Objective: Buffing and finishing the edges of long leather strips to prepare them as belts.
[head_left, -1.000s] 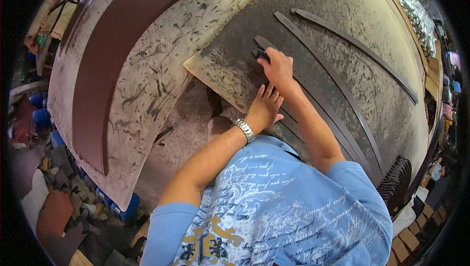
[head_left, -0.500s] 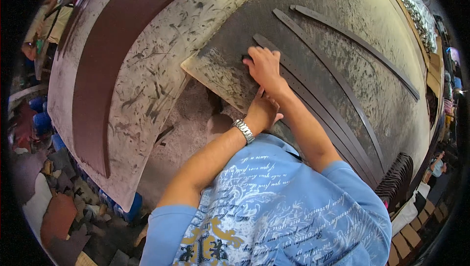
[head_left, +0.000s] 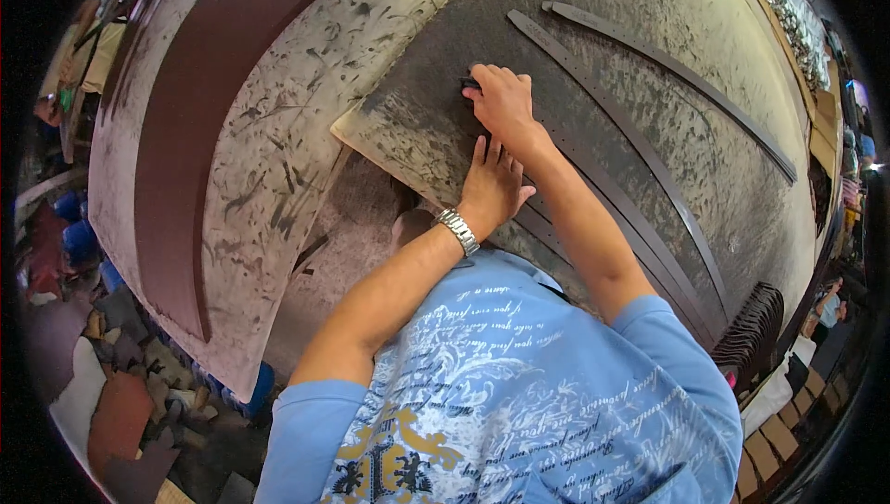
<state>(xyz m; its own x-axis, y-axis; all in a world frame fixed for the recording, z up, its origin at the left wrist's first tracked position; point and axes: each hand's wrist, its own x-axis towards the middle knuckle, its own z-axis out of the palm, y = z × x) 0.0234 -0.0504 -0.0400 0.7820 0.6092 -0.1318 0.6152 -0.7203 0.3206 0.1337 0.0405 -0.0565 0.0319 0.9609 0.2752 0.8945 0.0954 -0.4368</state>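
My right hand (head_left: 501, 101) grips a small black object (head_left: 468, 85) over the upper end of dark belt-like strips (head_left: 612, 216) on the stained grey work board (head_left: 417, 59). Just below it, my left hand (head_left: 491, 189), wearing a metal watch (head_left: 459, 230), lies with fingers apart across the lower strips, partly under my right wrist. Two further strips with tapered ends (head_left: 603, 96) (head_left: 667, 68) lie apart to the right, curved by the lens.
A long brown curved sheet (head_left: 167, 179) lies on the pale left board (head_left: 250, 152). A stack of dark strips (head_left: 751, 318) sits at lower right. Scraps (head_left: 120, 411) and blue containers (head_left: 79, 240) crowd the left floor. A co-worker (head_left: 825, 305) is at the far right.
My right hand shifted slightly left from one second ago, then moved upward, still closed on the black object. My left hand has shifted slightly up and left with it.
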